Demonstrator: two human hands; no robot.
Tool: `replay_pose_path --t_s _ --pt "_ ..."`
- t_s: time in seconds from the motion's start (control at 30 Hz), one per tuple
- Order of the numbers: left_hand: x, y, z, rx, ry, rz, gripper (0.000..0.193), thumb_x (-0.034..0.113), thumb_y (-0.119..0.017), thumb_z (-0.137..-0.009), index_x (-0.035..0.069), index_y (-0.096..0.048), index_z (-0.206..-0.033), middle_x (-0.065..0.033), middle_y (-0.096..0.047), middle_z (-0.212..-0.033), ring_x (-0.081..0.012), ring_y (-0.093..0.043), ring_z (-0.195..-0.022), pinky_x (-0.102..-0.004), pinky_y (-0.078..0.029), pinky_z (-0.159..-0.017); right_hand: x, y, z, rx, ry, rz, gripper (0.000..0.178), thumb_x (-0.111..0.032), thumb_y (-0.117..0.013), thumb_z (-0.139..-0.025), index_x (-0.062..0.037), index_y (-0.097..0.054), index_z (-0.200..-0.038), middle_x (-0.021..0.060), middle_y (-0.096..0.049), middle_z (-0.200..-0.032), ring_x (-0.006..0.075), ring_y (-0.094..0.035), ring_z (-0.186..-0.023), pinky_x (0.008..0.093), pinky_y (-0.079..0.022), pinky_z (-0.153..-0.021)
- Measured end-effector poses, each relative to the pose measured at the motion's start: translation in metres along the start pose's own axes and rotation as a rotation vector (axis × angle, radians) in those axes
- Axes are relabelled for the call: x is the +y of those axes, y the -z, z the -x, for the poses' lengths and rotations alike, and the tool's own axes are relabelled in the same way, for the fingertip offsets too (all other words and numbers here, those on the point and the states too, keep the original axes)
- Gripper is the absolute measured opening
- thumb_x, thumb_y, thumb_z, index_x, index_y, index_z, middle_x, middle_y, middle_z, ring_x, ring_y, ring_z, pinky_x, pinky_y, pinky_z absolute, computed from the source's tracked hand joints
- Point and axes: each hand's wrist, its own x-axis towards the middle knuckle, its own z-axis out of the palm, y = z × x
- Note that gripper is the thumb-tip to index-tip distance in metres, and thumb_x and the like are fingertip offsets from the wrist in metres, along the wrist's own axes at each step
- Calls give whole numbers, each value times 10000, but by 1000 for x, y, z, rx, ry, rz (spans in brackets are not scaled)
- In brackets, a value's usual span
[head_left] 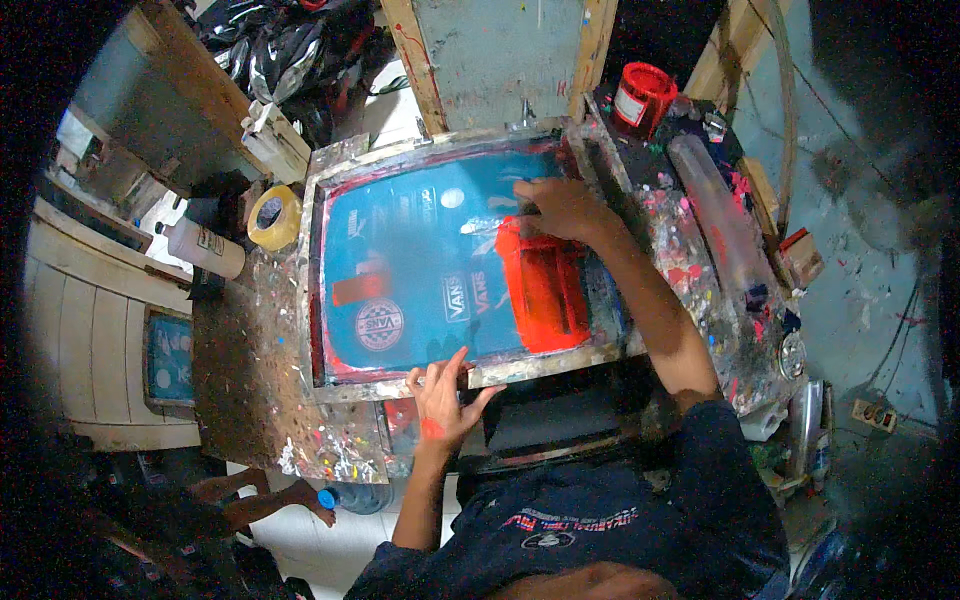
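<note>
A screen printing frame (pixel 420 383) with blue mesh (pixel 410 250) and pale printed designs lies before me. Wet red ink (pixel 545 300) covers a broad patch on its right side, and a smaller red smear (pixel 360 288) shows at the left. My left hand (pixel 440 405) rests on the near rim, fingers and thumb spread. My right hand (pixel 555 208) is closed over the far end of the red patch. What its fingers hold is hidden by the hand and the red ink.
A red ink tub (pixel 643 100) stands at the back right, near a clear plastic roll (pixel 715 205). Left of the frame are a tape roll (pixel 272 218) and a white bottle (pixel 205 248). Another person's hand (pixel 312 498) is at lower left, beside a blue-capped bottle (pixel 360 497).
</note>
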Motion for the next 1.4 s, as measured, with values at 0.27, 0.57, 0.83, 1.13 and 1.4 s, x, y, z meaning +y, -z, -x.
replay_pose_path --t_s 0.27,0.57,0.83,1.13,1.4 --pt "12 21 -3 1 58 -133 937 533 -909 -687 28 -557 -1394 -89 -669 -1187 -251 -594 -1089 -466 -311 -1076 -86 -65 155 239 91 188 324 -237 -657 -893 -81 -646 -1178 107 -651 -1074 305 -644 -985 437 -553 -838" --pt "3 28 -4 118 -40 -79 992 485 -904 -722 16 -452 -1470 -27 -699 -931 -194 -636 -893 -433 -339 -990 -135 -25 192 212 37 151 696 -528 -736 -866 -48 -568 -1342 190 -562 -1224 371 -551 -1155 497 -448 -1013" --pt "48 112 -112 861 -310 -413 453 333 -846 -837 76 -706 -1184 -42 -666 -940 -192 -610 -893 -415 -327 -934 -126 138 91 544 273 263 846 -460 -940 -498 -94 -613 -1188 130 -625 -960 352 -641 -874 468 -512 -759" --pt "-38 -83 -128 -22 -21 -141 618 530 -563 -1005 83 -592 -1432 -111 -558 -1504 -255 -416 -1477 -569 -170 -1245 -108 249 7 464 183 214 824 -628 -908 -536 -59 -654 -1076 213 -713 -940 412 -697 -902 457 -540 -826" --pt "-80 19 -82 345 169 49 235 296 -727 -947 71 -751 -1008 -188 -728 -904 -400 -703 -796 -500 -542 -710 -106 266 -2 371 103 238 964 -715 -865 -530 -13 -676 -1162 271 -717 -1092 441 -689 -1040 493 -536 -922"
